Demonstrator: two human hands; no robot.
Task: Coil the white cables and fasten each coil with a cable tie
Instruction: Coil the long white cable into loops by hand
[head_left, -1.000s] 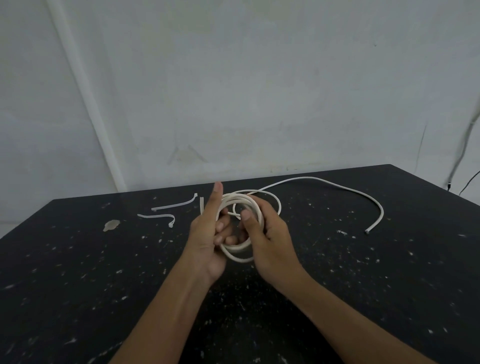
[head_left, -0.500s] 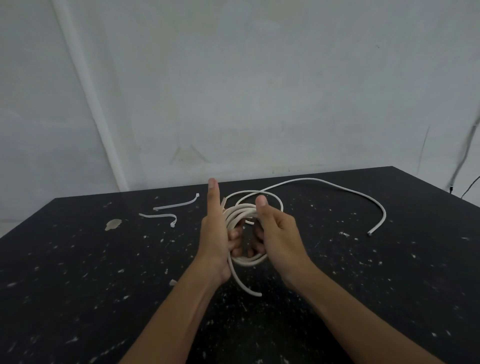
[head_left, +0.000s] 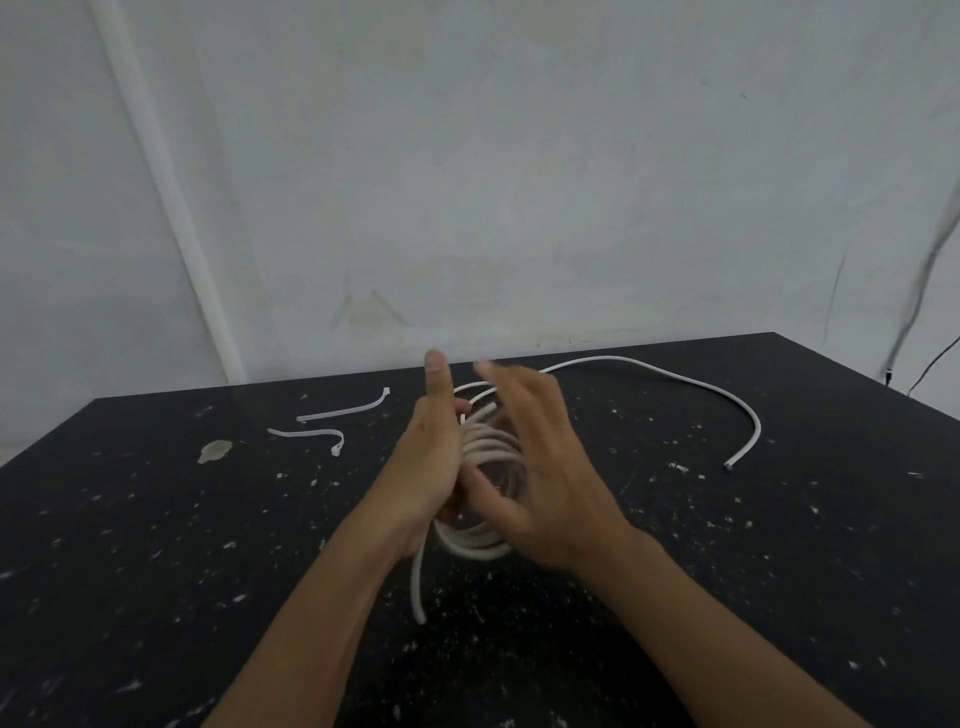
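1. A black table (head_left: 156, 545) with white specks stands by a pale wall (head_left: 519, 156).
2. A white cable (head_left: 488, 447) is wound in loops just above the table. Its long tail curves off to the right and lies on the table. A short end hangs down near the wrists.
3. The left hand (head_left: 431, 462) grips the coil, thumb pointing up.
4. The right hand (head_left: 540, 467) is blurry, fingers spread wide beside the coil. I cannot tell if it touches.
5. Two ties (head_left: 343, 410) lie on the table, off to the left.
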